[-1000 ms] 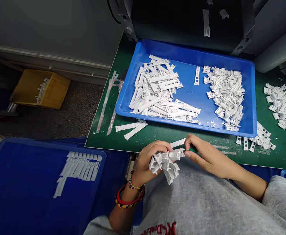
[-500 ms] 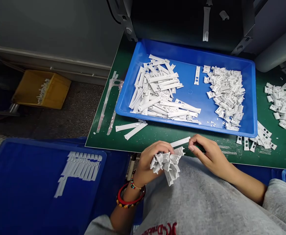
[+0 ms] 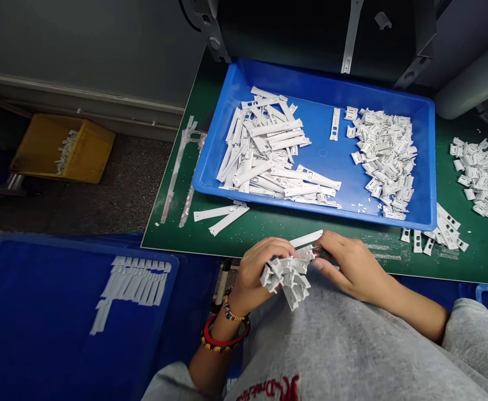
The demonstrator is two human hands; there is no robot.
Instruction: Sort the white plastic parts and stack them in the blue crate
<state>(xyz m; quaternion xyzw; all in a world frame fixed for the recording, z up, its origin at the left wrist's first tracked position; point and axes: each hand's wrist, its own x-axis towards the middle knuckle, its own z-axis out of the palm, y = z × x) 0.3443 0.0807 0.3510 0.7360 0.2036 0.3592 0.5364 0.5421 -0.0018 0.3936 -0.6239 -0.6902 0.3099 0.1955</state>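
My left hand (image 3: 263, 273) is shut around a bunched cluster of white moulded plastic parts (image 3: 286, 281), and part of the cluster is hidden in my palm. A long white plastic strip (image 3: 306, 238) sticks out from the top of the cluster. My right hand (image 3: 352, 267) is on the far side, its fingertips pinched at the strip's end and the cluster's edge. What lies between those fingertips is partly hidden.
A blue plastic tray (image 3: 430, 167) on a green work mat (image 3: 394, 245) holds white strips and small white pieces in separate piles. More pieces lie on the mat. A dark blue crate (image 3: 60, 312) with lined-up strips is at lower left, and a yellow bin (image 3: 89, 159) sits on the floor.
My right hand has closed in from a loose, apart position onto the strip end and the cluster. The view has shifted slightly, and my left hand still grips the cluster.
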